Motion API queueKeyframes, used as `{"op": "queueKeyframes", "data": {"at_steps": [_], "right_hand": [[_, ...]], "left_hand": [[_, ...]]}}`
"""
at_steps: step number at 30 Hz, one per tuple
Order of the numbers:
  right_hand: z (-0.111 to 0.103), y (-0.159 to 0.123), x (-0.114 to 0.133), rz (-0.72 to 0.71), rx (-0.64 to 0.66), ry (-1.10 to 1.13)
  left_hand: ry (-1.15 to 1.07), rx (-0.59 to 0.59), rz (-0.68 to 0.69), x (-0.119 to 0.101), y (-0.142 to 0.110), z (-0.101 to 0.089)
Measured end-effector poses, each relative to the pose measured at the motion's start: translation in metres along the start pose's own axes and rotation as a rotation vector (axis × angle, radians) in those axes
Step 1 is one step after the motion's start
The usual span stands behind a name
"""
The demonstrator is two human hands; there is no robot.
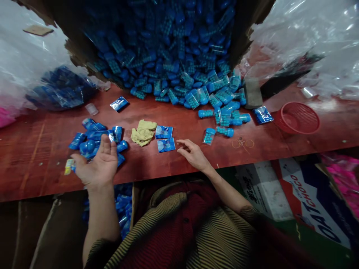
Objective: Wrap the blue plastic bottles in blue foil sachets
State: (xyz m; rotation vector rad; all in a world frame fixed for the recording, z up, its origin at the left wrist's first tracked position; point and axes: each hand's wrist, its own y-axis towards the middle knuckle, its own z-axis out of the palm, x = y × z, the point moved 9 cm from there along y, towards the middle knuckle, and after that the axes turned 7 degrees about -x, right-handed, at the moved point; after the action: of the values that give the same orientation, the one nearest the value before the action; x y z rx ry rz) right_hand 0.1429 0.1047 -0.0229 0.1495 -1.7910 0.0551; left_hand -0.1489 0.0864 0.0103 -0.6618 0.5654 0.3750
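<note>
My left hand (98, 164) is turned palm up with its fingers stretched out and nothing in it. It hovers at the near side of a small pile of blue wrapped bottles (92, 129), partly covering them. My right hand (193, 155) is low over the table, its thumb and fingers apart and nothing between them. Just left of its fingertips lie two flat blue printed sachets, an upper sachet (164, 132) and a lower sachet (166, 145). Beside them is a crumpled yellow-green lump (143, 132), perhaps cloth. Clear blue-capped bottles of blue beads (209, 135) lie to the right.
A torn carton (241, 37) at the back spills many bead bottles (168, 67) onto the red table (146, 164). A red basket (299, 117) and rubber bands (242, 144) are at the right. Single blue sachets (119, 104) and a bagged blue heap (63, 87) lie further back.
</note>
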Motion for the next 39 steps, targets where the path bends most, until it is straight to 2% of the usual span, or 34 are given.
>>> {"op": "queueKeyframes", "data": {"at_steps": [2, 4, 7, 10, 13, 15, 16, 18, 20, 21, 22, 25, 27, 29, 32, 35, 39], "right_hand": [[0.004, 0.011, 0.011, -0.087, 0.000, -0.152], [0.011, 0.023, 0.023, -0.157, 0.003, -0.298], [0.025, 0.035, 0.032, -0.207, 0.054, -0.535], [0.039, 0.032, 0.026, -0.210, 0.160, -0.785], [0.043, 0.023, 0.016, -0.188, 0.206, -0.927], [0.041, 0.022, 0.014, -0.168, 0.177, -0.923], [0.041, 0.025, 0.016, -0.170, 0.156, -0.905], [0.048, 0.036, 0.024, -0.220, 0.130, -0.871], [0.068, 0.053, 0.033, -0.308, 0.159, -0.857], [0.081, 0.063, 0.035, -0.340, 0.200, -0.857], [0.096, 0.072, 0.034, -0.363, 0.256, -0.858], [0.132, 0.094, 0.021, -0.357, 0.420, -0.867], [0.144, 0.102, 0.017, -0.373, 0.476, -0.847], [0.147, 0.104, 0.018, -0.400, 0.504, -0.817], [0.137, 0.098, 0.020, -0.406, 0.508, -0.812], [0.114, 0.084, 0.020, -0.413, 0.404, -0.854], [0.085, 0.064, 0.002, -0.419, 0.362, -0.927]], "left_hand": [[0.076, -0.013, -0.098, 0.020, -0.005, 0.001], [0.214, -0.043, -0.247, 0.060, -0.019, -0.002], [0.440, 0.029, -0.413, 0.122, -0.044, -0.004], [0.574, 0.096, -0.337, 0.144, -0.050, -0.008], [0.628, 0.134, -0.231, 0.142, -0.044, -0.012], [0.698, 0.125, -0.105, 0.129, -0.035, -0.012], [0.755, 0.123, 0.015, 0.117, -0.029, -0.009], [0.903, 0.137, 0.352, 0.088, -0.018, 0.007], [1.072, 0.171, 0.663, 0.069, -0.008, 0.028], [1.157, 0.178, 0.751, 0.067, 0.000, 0.036], [1.228, 0.173, 0.787, 0.067, 0.010, 0.042], [1.414, 0.124, 0.767, 0.080, 0.039, 0.046], [1.538, 0.120, 0.771, 0.090, 0.045, 0.048], [1.618, 0.145, 0.787, 0.098, 0.043, 0.050], [1.645, 0.172, 0.779, 0.101, 0.039, 0.051], [1.655, 0.158, 0.756, 0.100, 0.036, 0.048], [1.699, 0.172, 0.804, 0.104, 0.024, 0.050]]}}
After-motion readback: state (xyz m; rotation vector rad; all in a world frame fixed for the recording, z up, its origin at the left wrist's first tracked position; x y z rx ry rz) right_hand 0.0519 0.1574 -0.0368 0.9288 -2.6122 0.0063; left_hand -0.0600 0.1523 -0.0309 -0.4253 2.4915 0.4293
